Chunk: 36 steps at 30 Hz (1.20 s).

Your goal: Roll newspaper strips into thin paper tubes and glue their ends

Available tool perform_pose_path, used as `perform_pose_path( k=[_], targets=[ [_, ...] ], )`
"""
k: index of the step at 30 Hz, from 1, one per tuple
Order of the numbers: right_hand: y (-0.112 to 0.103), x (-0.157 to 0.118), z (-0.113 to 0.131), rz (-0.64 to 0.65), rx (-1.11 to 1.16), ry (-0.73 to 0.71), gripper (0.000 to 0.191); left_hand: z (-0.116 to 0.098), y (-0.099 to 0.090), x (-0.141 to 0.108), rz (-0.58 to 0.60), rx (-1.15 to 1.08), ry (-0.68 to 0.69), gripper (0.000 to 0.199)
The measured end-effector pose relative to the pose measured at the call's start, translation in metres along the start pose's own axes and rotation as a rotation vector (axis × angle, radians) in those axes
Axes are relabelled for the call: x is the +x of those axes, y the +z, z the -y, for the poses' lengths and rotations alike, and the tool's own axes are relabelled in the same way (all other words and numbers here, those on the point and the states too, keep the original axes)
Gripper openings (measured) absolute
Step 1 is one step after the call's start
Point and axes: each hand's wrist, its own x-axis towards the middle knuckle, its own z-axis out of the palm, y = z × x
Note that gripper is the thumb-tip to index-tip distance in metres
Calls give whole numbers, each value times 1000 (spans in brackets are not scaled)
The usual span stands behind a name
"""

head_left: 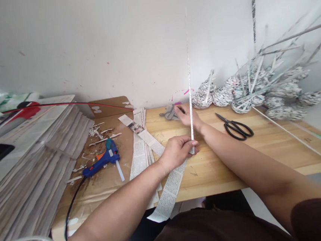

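Note:
My left hand (180, 150) is closed, pinching the lower end of a thin rolled newspaper tube (190, 91) between thumb and fingers. The tube stands nearly upright in front of the white wall. From the same grip a flat newspaper strip (169, 191) slants down past the table's front edge. Behind the tube, my right hand (190, 117) reaches to a crumpled grey cloth (170, 113), its fingertips at the cloth and a gap showing between the fingers. Beneath my left forearm lie more newspaper strips (140, 152), one crossing the others.
Black-handled scissors (235, 126) lie on the wooden table (210, 172). At right sit bundled woven newspaper pieces (241, 94) with long tubes sticking out. A blue glue gun (103, 159) rests on cardboard among paper scraps. A tall newspaper stack (38, 172) stands left.

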Motion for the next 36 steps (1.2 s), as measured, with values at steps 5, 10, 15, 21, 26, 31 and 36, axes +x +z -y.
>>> perform_pose_path(
  k=[5,10,15,21,26,31,36],
  targets=[
    [-29,-21,10,52,370,241,43,2,-1,1,-8,6,-7,29],
    [-58,-46,16,469,739,240,42,4,-2,2,-10,-6,-21,31],
    [-66,-55,13,541,754,165,30,5,-2,1,-5,-2,-38,33],
    [-65,-56,19,461,708,118,25,2,0,-3,27,3,-53,33],
    [-64,-56,25,336,790,172,29,-2,1,-4,26,0,-62,32],
    [-69,-57,27,457,696,123,29,-2,0,-4,8,3,-66,32],
    [-69,-56,27,334,738,127,24,1,0,-4,26,1,-49,32]
  ],
)
